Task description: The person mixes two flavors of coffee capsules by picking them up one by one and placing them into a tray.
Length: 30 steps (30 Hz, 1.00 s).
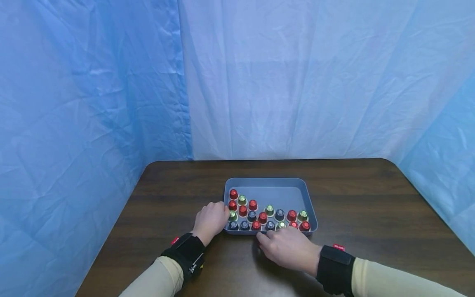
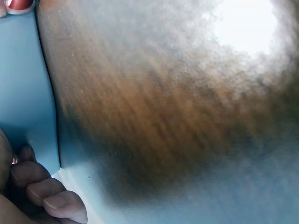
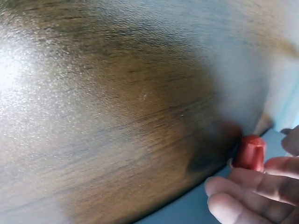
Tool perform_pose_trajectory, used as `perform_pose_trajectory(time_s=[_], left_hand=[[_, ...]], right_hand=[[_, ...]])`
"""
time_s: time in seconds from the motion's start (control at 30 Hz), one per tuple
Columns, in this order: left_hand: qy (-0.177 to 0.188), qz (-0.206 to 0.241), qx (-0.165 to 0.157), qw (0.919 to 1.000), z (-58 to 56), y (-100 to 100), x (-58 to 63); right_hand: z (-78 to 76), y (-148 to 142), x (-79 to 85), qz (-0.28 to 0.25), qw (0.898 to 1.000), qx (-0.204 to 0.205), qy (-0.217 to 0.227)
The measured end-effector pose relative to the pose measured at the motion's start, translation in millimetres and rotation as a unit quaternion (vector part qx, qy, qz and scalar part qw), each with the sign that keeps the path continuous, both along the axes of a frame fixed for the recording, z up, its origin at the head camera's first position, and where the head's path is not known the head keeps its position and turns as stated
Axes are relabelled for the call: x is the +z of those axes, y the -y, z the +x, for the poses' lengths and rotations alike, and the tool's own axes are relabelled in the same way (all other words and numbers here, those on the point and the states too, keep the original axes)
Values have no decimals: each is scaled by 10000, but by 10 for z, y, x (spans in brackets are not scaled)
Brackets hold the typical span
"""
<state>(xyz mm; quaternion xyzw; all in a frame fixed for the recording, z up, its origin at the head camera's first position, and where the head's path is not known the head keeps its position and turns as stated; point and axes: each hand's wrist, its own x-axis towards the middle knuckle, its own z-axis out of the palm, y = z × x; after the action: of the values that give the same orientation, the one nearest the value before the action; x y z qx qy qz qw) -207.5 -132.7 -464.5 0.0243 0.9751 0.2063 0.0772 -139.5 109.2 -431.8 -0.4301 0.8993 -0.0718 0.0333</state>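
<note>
A shallow grey-blue tray (image 1: pixel 276 193) holds several foil coffee capsules in red, green and dark blue. My left hand (image 1: pixel 210 222) grips the tray's left rim, its curled fingers (image 2: pixel 39 184) close to the front-left corner in the left wrist view. Just outside the front wall, my right hand (image 1: pixel 291 249) pinches a red coffee capsule (image 3: pixel 251 154) at its fingertips. From the head view this capsule is almost entirely hidden by the hand. Part of it shows at the upper left of the left wrist view. The right hand also overlaps a few front-row capsules.
The tray stands on a dark wooden table (image 1: pixel 178 181) with rounded far corners. Standing capsules, among them a green one (image 1: pixel 269 210), fill the front and left of the tray, while its back right shows bare floor. Blue cloth (image 1: pixel 259 82) hangs behind the table.
</note>
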Motion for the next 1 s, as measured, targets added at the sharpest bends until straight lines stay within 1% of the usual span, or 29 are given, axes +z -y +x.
perform_pose_trajectory(time_s=[0.3, 0.53, 0.67, 0.83, 0.93, 1.0], left_hand=[[-40, -37, -30, 10000, 1, -2, -2], [-44, -2, -24, 10000, -3, 3, -16], [13, 8, 7, 10000, -7, 7, -11], [85, 46, 40, 9999, -7, 15, -5], [100, 68, 34, 9999, -7, 19, -5], [112, 82, 31, 9999, -5, 20, -4]], right_hand=[[0, -46, -53, 104, 9999, -38, -46], [14, -67, -59, 255, 9995, -139, 138], [29, -87, -44, 265, 9994, -9, 205], [46, -123, -40, 68, 9994, 264, 228], [48, -137, -44, -44, 9995, 247, 173], [45, -142, -51, -2, 9999, 160, 45]])
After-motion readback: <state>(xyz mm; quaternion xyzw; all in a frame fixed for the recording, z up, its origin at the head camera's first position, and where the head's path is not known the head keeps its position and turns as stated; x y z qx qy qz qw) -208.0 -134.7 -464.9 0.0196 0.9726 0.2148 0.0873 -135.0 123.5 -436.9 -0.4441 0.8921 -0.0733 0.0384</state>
